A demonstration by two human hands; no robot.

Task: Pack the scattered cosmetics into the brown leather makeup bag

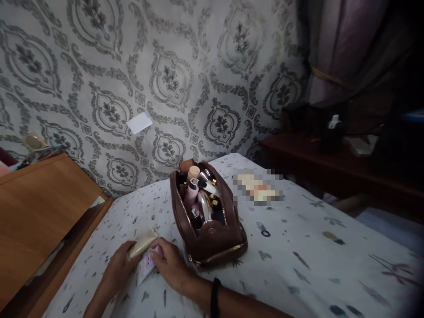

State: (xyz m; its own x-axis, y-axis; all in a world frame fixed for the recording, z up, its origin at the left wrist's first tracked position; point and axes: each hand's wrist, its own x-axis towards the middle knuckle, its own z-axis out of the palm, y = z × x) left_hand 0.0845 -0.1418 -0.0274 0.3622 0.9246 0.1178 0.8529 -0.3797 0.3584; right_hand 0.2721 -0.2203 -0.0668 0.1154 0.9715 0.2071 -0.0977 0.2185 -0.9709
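Note:
My left hand (124,260) is closed around a cream-coloured tube (143,244), just left of the bag. Close beside it, my right hand (171,265) grips a white and pink tube (147,266) between thumb and fingers. A black band (215,297) circles my right wrist. Behind my hands a brown toiletry bag (212,245) stands unzipped on the bed. Inside it are several cosmetics, among them a pink bottle (191,194), a beige-capped bottle (194,173) and a shiny rounded container (206,205).
The bed has a white patterned sheet (278,274). A pixelated flat item (256,185) lies right of the bag. On the left is a wooden panel (43,212); patterned wallpaper (172,79) rises behind. A dark red table (298,163) with a bottle (334,128) stands at right.

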